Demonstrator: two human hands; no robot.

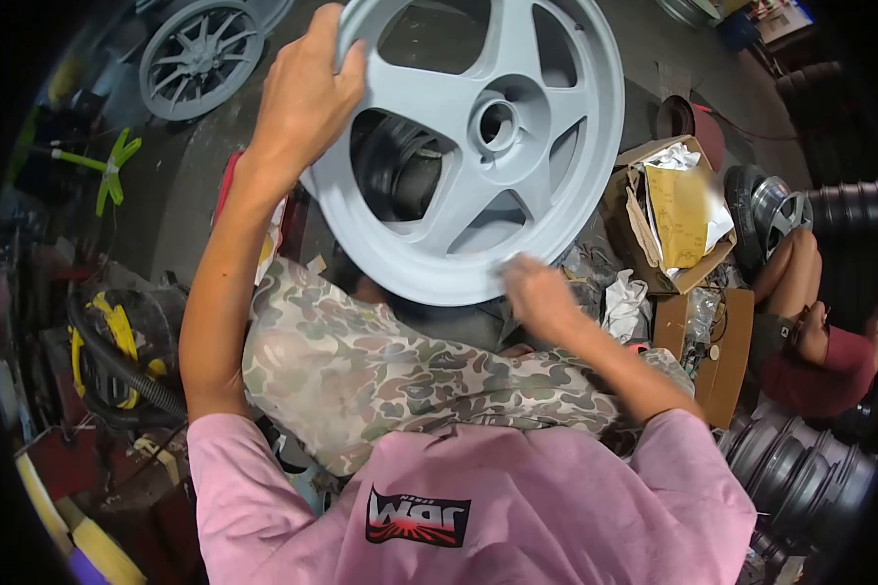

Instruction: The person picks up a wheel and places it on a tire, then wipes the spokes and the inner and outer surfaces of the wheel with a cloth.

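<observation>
A grey five-spoke car wheel rim (439, 97) stands tilted in front of me, above my lap in camouflage trousers (361, 361). At its upper left edge my left hand (310, 88) grips the outer lip, fingers wrapped behind it and partly hidden. My right hand (541, 297) is at the lower lip of the wheel rim, fingers curled in. Motion blurs its fingertips, and a small dark patch shows there that I cannot make out.
An open cardboard box (644, 224) with brown sandpaper sheets and crumpled paper stands at the right. Another grey wheel rim (203, 58) lies at the upper left. A black corrugated hose (132, 366) runs at the left. A person's bent leg (788, 273) and more wheels (800, 468) are at far right.
</observation>
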